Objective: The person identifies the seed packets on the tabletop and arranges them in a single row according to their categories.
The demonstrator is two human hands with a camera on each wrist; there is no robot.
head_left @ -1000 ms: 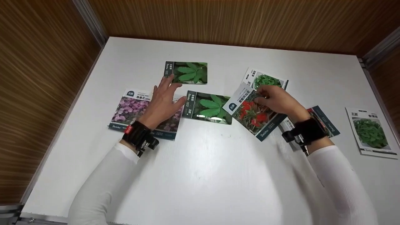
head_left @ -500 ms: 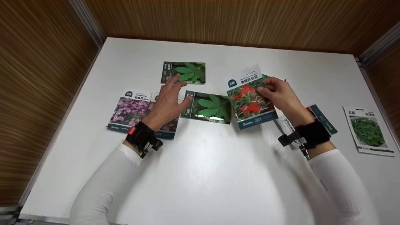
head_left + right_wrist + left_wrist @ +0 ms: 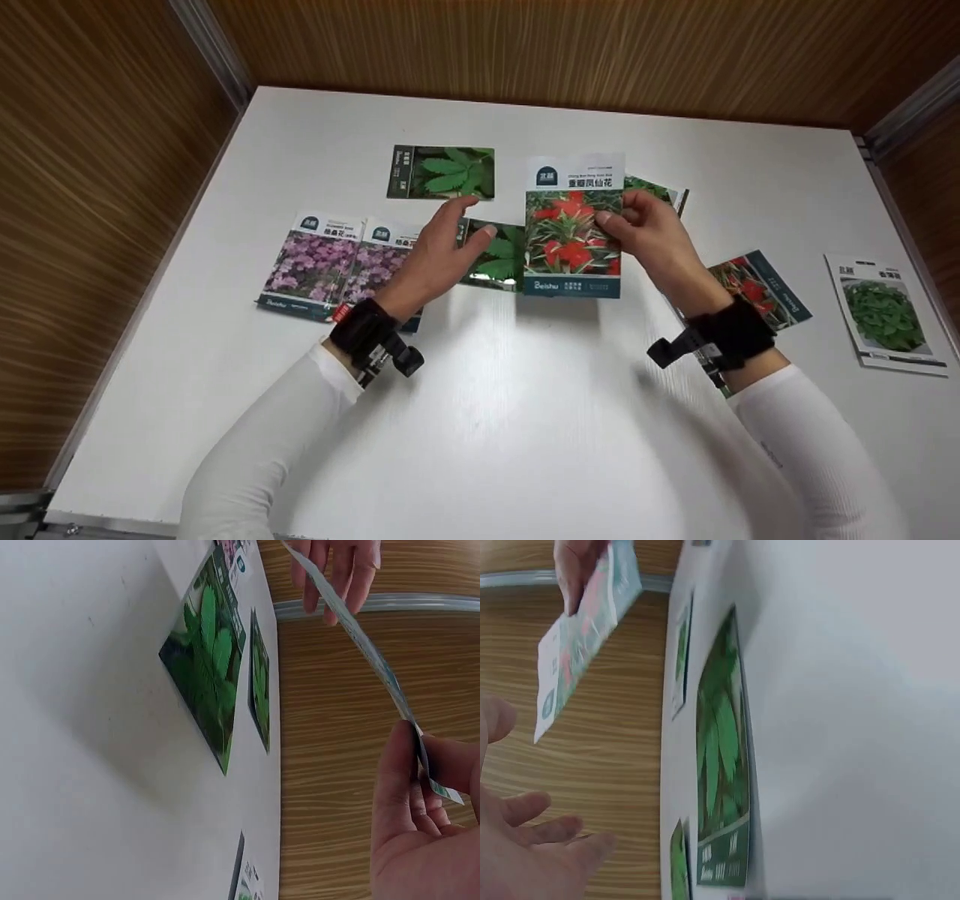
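Observation:
A seed packet with red flowers (image 3: pixel 571 225) is held up off the table, its right edge pinched between the thumb and fingers of my right hand (image 3: pixel 656 229). In the right wrist view the packet (image 3: pixel 375 664) shows nearly edge-on, slightly bowed. My left hand (image 3: pixel 439 255) hovers with spread fingers to the left of the packet, apart from it and holding nothing. Below both hands lies a green-leaf packet (image 3: pixel 487 259), partly covered from sight. Another green-leaf packet (image 3: pixel 450 172) lies farther back on the white table (image 3: pixel 487 420).
Two purple-flower packets (image 3: pixel 311 262) overlap at left, partly behind the left hand. A red-flower packet (image 3: pixel 761 289) lies under the right forearm, and a green herb packet (image 3: pixel 885 315) at far right. Behind the held packet, another green packet (image 3: pixel 652 187) peeks out. Wood-grain panels (image 3: pixel 525 52) wall the back and sides.
My right hand has lifted the red-flower packet, moved it left and turned it upright. My left hand has moved right, from over the purple packets toward the held one.

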